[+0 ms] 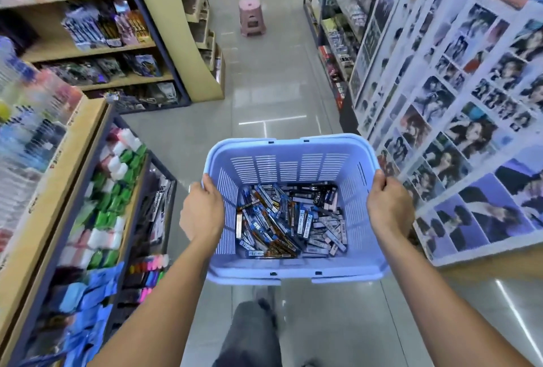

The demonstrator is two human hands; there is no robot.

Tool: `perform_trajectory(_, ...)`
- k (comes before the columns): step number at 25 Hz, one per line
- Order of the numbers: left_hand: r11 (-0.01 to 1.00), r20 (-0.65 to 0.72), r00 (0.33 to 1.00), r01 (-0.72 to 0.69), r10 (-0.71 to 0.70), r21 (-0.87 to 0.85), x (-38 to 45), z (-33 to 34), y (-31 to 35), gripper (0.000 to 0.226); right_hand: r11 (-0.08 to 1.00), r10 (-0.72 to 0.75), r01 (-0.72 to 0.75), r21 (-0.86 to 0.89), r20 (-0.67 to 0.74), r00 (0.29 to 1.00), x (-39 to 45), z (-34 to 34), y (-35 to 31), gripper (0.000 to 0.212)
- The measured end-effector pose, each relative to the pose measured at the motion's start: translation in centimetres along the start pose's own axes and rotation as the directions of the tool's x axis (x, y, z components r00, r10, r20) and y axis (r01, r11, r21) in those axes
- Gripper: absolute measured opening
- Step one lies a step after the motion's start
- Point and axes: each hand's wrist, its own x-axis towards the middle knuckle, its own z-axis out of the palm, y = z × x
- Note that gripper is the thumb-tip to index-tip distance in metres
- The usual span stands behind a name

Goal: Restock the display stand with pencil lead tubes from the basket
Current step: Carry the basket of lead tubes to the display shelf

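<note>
A light blue plastic basket (291,150) is carried in front of me above the shop floor. Its bottom is covered with several pencil lead tubes (289,219), mostly blue, black and grey, lying in a loose heap. My left hand (202,209) grips the basket's left rim, fingers curled over the edge. My right hand (388,205) grips the right rim the same way. No display stand for lead tubes can be told apart among the shelves.
Wooden shelves (55,166) full of stationery line the left. A wall of photo prints (458,119) runs along the right. The tiled aisle leads ahead to a pink plastic stool (252,17). My leg (249,334) shows below the basket.
</note>
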Motion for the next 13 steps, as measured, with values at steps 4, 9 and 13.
perform_trajectory(4,1.0,0.021,1.0,0.007,-0.007,-0.011,12.0,4.8,6.1,0.061,1.0,-0.008,0.007,-0.029,-0.006,1.0,9.6,7.3,-7.7,0.057)
perform_trajectory(9,1.0,0.058,0.998,0.009,-0.01,0.012,27.4,8.8,16.1,0.056,1.0,0.021,-0.021,-0.02,-0.025,0.999,21.7,15.4,-18.1,0.058)
perform_trajectory(13,1.0,0.069,0.998,0.005,-0.005,0.006,39.7,12.9,24.0,0.056,0.999,0.024,-0.025,-0.03,-0.024,0.999,32.1,20.7,-26.7,0.051)
